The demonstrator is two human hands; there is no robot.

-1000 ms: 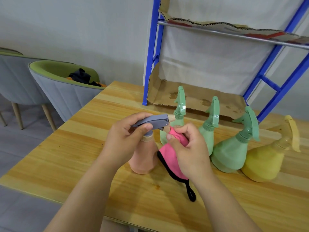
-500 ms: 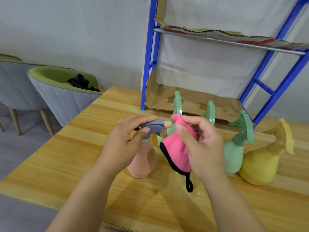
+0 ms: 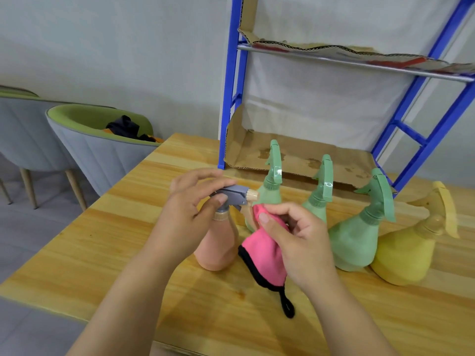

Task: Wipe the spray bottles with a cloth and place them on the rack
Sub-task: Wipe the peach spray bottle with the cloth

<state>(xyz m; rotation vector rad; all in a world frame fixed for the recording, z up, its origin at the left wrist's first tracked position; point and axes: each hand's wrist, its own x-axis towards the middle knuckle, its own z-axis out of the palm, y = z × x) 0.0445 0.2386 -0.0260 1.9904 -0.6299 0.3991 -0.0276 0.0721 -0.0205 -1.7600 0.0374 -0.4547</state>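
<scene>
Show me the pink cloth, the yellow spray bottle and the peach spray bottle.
pink cloth (image 3: 260,258), head view, on its pink middle.
yellow spray bottle (image 3: 401,255), head view, on its round body.
peach spray bottle (image 3: 221,250), head view, on its lower body.

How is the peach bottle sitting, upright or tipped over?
Upright. The peach bottle stands on its base on the table, the left hand gripping its grey sprayer head.

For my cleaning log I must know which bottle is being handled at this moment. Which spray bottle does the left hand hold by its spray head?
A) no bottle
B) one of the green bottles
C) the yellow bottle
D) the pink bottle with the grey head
D: the left hand grips the grey spray head of the pink bottle, while the right hand pinches the pink cloth just beside it.
</scene>
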